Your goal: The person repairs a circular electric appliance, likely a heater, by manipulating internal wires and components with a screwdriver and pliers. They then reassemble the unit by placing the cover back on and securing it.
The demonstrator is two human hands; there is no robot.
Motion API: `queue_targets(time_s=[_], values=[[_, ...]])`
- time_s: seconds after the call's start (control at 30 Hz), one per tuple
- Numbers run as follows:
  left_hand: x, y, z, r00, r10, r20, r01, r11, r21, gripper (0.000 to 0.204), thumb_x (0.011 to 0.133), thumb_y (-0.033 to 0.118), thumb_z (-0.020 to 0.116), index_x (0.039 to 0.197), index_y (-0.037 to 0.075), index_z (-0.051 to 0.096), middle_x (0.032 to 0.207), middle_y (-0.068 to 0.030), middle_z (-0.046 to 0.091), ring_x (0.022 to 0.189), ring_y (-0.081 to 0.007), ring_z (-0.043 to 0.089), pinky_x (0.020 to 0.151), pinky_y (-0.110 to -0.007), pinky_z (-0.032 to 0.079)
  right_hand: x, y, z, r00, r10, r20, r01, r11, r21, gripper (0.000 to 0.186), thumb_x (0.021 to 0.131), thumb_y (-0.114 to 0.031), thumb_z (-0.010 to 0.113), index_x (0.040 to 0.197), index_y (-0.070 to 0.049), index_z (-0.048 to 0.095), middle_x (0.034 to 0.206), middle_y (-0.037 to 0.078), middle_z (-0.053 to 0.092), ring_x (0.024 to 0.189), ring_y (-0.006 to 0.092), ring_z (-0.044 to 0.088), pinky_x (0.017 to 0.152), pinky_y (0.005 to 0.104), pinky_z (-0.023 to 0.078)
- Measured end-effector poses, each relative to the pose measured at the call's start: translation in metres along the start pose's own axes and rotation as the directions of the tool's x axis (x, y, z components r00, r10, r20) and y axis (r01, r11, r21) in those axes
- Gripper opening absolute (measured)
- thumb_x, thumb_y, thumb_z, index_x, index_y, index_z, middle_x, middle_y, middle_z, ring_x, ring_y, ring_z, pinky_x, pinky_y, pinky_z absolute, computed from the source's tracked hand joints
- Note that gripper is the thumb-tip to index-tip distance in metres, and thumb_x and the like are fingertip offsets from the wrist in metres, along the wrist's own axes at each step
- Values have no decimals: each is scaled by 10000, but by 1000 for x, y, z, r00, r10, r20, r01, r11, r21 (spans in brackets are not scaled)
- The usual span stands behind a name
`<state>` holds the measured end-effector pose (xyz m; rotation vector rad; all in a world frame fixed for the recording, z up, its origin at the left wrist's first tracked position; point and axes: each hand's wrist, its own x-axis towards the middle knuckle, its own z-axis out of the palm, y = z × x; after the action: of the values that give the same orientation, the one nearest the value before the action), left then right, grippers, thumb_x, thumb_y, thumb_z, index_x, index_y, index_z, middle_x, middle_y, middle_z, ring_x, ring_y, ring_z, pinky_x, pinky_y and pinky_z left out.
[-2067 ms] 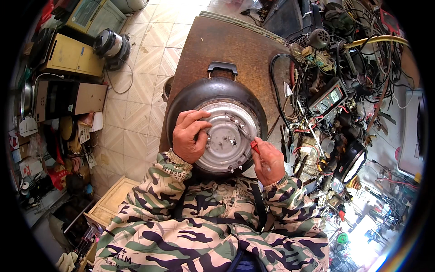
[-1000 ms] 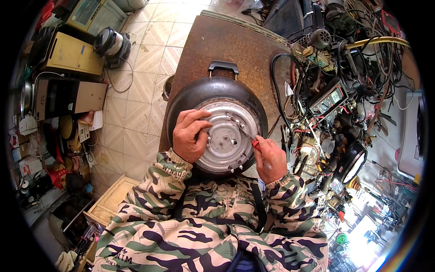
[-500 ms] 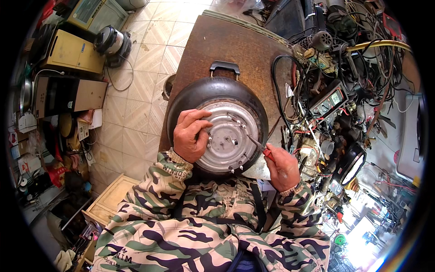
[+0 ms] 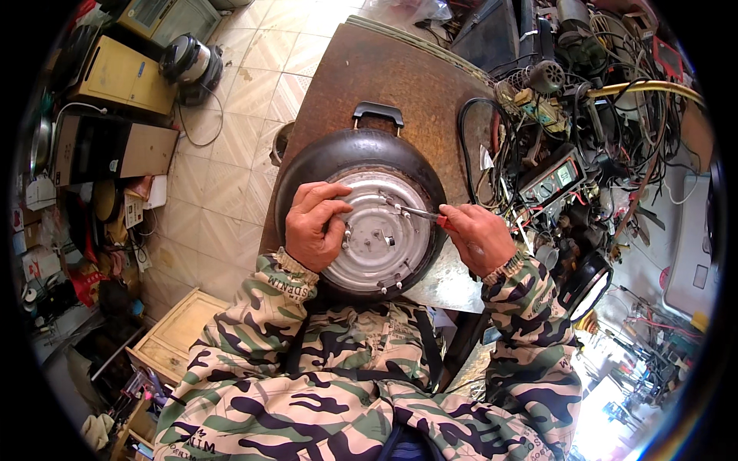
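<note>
Closed around a slim metal tool with red handle [image 4: 421,213], the person's right hand [image 4: 483,240] is at the right of the big round black pan [image 4: 361,150], lying on the brown table [image 4: 415,69], silvery ringed metal disc [image 4: 367,265] upward. The tool's tip is at small white-capped posts [image 4: 407,215]. The left hand [image 4: 315,224] is over the pan's left side; whether it grips, one cannot tell. Sideways pressure could perhaps slip the tip and crack a post.

On my feed I see the right hand [image 4: 483,242] now higher than half a second ago, its camouflage sleeve [image 4: 526,319] swung outward. The red-handled tool [image 4: 423,213], steeply slanted then, lies nearer level, its tip shifted inward among the upper terminals [image 4: 407,215].
</note>
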<state>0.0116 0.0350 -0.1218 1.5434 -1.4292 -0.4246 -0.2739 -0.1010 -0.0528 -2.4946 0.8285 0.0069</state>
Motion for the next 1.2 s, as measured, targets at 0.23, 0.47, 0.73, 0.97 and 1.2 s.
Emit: queue_targets(time_s=[0.23,0.47,0.73,0.97,1.2], values=[[0,1,1,1000,1,-26,-1,1000,2,227,755,-125,630,910,7,730,1133,-132,750,1110,-334,663,956,-422,557,15,17,0,996,-57,67,49,992,116,410,866,-83,767,1264,-39,678,1017,166,680,946,392,687,807,462,566],[2,2,1,1000,-15,-22,15,1000,2,227,753,-137,618,901,-2,725,1131,-130,748,1103,-322,668,939,-411,565,21,28,8,990,-144,10,142,984,106,331,880,-109,786,1190,-51,684,949,141,643,890,377,673,754,457,555],[1,2,2,999,-25,-48,26,1000,13,210,739,-115,630,879,6,730,1112,-121,754,1076,-315,678,912,-406,574,25,35,20,961,-251,-115,257,966,39,270,907,-134,781,1147,-52,688,912,117,621,856,332,661,702,434,549],[0,3,1,999,-30,-29,31,999,12,230,755,-131,611,899,1,733,1130,-128,749,1100,-313,677,933,-406,572,26,39,26,942,-288,-173,294,956,6,300,902,-137,790,1170,-46,691,928,110,644,861,316,669,707,422,558],[-1,0,4,999,-14,-46,15,1000,10,223,755,-113,625,902,10,737,1136,-124,752,1108,-319,670,954,-410,563,18,25,20,964,-214,-159,208,977,-53,322,908,-129,771,1202,-28,688,906,120,654,860,328,672,732,419,562]])
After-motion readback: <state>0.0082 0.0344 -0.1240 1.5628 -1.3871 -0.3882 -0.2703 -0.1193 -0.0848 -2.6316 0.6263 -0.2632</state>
